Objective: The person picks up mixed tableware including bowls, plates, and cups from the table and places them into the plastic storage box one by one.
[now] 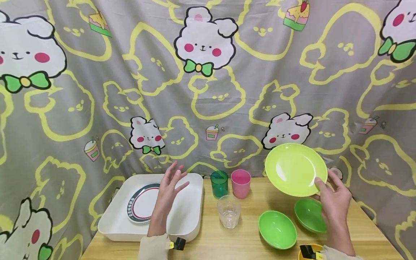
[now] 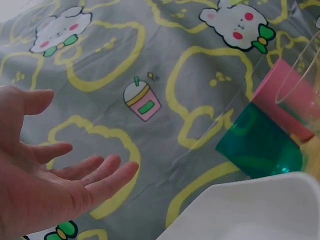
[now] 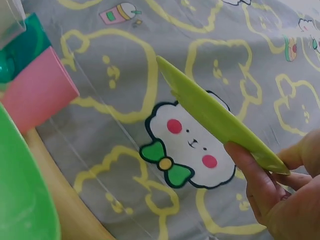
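My right hand (image 1: 335,202) pinches a yellow-green plate (image 1: 294,168) by its right edge, thumb on the upper face and fingers behind. The plate is tilted and raised above the table, and the right wrist view shows it (image 3: 215,112) nearly edge-on. My left hand (image 1: 169,187) hovers over a white tub (image 1: 112,216), fingers spread and nothing in them. Inside the tub lies a white plate (image 1: 144,202) with a dark patterned rim, partly hidden behind the left hand and wrist. Two green bowls (image 1: 277,231) (image 1: 308,216) sit on the table below the raised plate.
A teal cup (image 1: 219,184) and a pink cup (image 1: 241,184) stand at the table's back, with a clear glass (image 1: 229,213) in front of them. Something orange (image 1: 312,249) shows partly beside the right wrist. A patterned curtain (image 1: 208,97) hangs behind the wooden table (image 1: 221,245).
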The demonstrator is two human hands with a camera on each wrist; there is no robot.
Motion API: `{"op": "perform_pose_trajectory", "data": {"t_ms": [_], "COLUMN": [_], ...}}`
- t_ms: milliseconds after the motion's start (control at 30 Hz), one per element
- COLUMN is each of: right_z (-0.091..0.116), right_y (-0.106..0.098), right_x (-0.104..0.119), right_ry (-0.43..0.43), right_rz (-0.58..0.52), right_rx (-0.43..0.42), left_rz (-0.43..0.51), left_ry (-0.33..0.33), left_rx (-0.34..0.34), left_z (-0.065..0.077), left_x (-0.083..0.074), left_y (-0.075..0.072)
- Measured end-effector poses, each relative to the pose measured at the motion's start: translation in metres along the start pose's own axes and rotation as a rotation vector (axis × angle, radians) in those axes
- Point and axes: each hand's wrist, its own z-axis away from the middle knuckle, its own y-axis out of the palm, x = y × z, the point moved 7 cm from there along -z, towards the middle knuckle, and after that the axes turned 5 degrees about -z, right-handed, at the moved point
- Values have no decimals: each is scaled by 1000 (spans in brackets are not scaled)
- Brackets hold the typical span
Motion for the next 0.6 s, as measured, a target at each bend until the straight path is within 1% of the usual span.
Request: {"op": "perform_pose_trajectory", "data": {"t_ms": [100, 200, 333, 433, 600], "right_z": [6, 11, 16, 16, 15], "right_y": [4, 10, 19, 24, 26], "right_x": [1, 2, -3, -10, -21], "right_ry": [-39, -68, -41, -11, -9], "right_rz": [-1, 0, 12, 35, 65], "right_rx": [0, 14, 31, 44, 63], "left_rz": [20, 32, 50, 75, 96], "left_ry": [5, 6, 3, -3, -15], "left_rx": [35, 43, 46, 65, 66], "left_z": [1, 3, 4, 6, 9], "left_x": [3, 5, 7, 8, 12], "left_y": [10, 16, 23, 30, 39]}}
